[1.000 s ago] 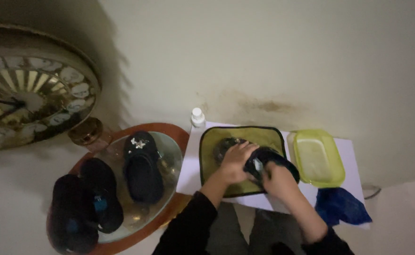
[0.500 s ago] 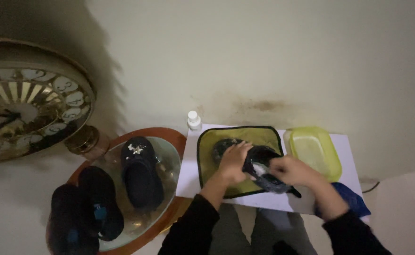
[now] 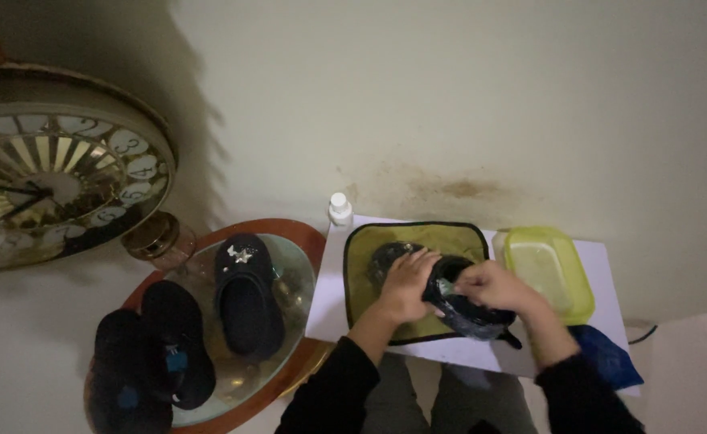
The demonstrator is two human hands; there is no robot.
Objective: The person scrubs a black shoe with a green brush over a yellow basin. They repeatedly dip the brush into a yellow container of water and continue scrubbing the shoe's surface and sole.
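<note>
You had both hands on one dark slipper [image 3: 462, 309], which sat over the single yellow-green cloth [image 3: 450, 245] spread on the one white table [image 3: 329, 305]. Your left hand [image 3: 405, 285] lay at the slipper's 9 o'clock side, fingers curled together and clamped around its edge. Your right hand [image 3: 490, 288] sat at its 3 o'clock side, fingers bunched and pressed onto the top of the slipper; I could not tell whether they pinched something small there.

At 3 o'clock from the cloth stood one yellow-green plastic container [image 3: 550, 273], just beside it. At the cloth's 11 o'clock stood one small white bottle [image 3: 339, 209]. One blue cloth [image 3: 606, 358] lay at 5 o'clock from the container, near your right sleeve.

Well off at 9 o'clock was one round glass-topped table [image 3: 297, 277] carrying three more dark slippers: one with a star ornament [image 3: 245, 293] and two overlapping [image 3: 176, 341] at its 8 o'clock. One large round clock [image 3: 56, 177] leaned at 10 o'clock.
</note>
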